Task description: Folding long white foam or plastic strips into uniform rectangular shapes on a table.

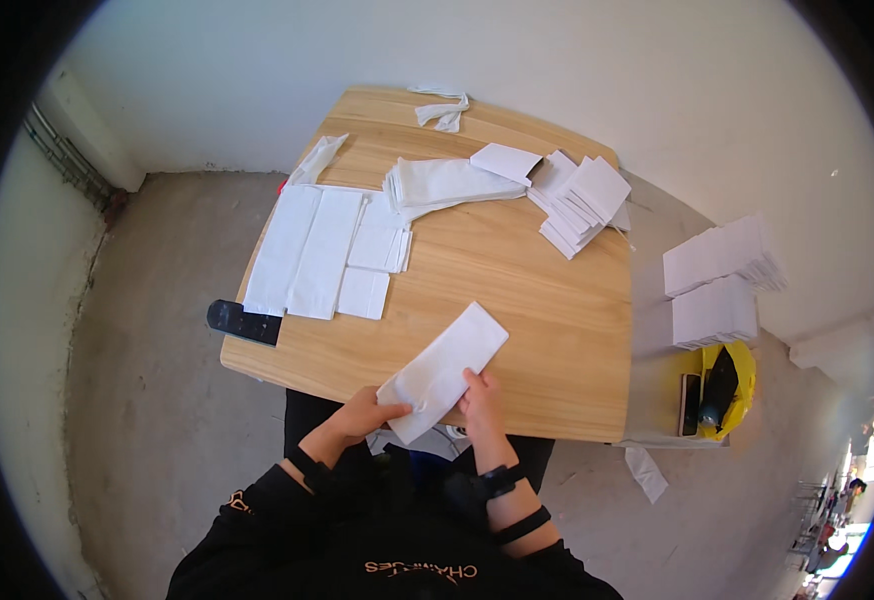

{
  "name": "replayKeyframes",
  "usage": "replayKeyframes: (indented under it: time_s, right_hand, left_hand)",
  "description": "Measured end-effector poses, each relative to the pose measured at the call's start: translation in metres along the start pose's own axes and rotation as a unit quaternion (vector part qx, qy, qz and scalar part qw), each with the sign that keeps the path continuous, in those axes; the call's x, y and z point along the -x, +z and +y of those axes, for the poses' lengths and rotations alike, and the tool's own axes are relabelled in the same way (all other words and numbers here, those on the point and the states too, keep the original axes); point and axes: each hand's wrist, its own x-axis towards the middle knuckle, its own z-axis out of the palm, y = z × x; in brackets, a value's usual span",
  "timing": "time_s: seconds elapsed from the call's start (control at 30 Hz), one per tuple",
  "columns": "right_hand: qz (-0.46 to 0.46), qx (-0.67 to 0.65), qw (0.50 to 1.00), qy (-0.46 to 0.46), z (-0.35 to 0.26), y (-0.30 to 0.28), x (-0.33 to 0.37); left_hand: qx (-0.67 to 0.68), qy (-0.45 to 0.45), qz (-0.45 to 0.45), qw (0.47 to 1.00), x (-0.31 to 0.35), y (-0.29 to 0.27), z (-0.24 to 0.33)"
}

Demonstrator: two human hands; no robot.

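Observation:
A flat, oblong white packet (pixel 445 370) is held slantwise above the table's near edge, its far end pointing up to the right. My left hand (pixel 362 412) grips its lower left edge, thumb lying on top. On the right side, my right hand (pixel 481 398) pinches the edge between thumb and fingers. What the packet is made of, and whether anything is inside, I cannot tell. Black bands circle both my wrists.
Long white packets (pixel 305 250) lie on the wooden table (pixel 497 270) at left, beside a dark flat object (pixel 244 322). A soft white stack (pixel 452 185) and folded white boxes (pixel 582 200) lie farther back. White stacks (pixel 715 310) and a yellow bag (pixel 745 385) stand at right.

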Motion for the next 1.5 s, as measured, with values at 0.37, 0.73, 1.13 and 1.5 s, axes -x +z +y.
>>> replayKeyframes:
  time_s: [0.37,0.73,1.13,1.5]
  right_hand:
    - [0.027,0.131,0.986,-0.101,-0.071,-0.065,-0.019]
    - [0.125,0.305,0.907,-0.263,-0.111,-0.094,-0.048]
    - [0.195,0.480,0.789,-0.330,-0.112,-0.090,-0.051]
    - [0.198,0.594,0.665,-0.406,-0.118,-0.089,-0.050]
  left_hand:
    - [-0.095,-0.001,0.016,0.995,-0.039,-0.033,0.017]
    - [-0.308,0.246,0.287,0.873,-0.125,0.020,0.044]
    - [-0.309,0.247,0.314,0.863,-0.128,0.024,0.045]
    - [-0.436,0.366,0.334,0.751,-0.126,0.014,0.037]
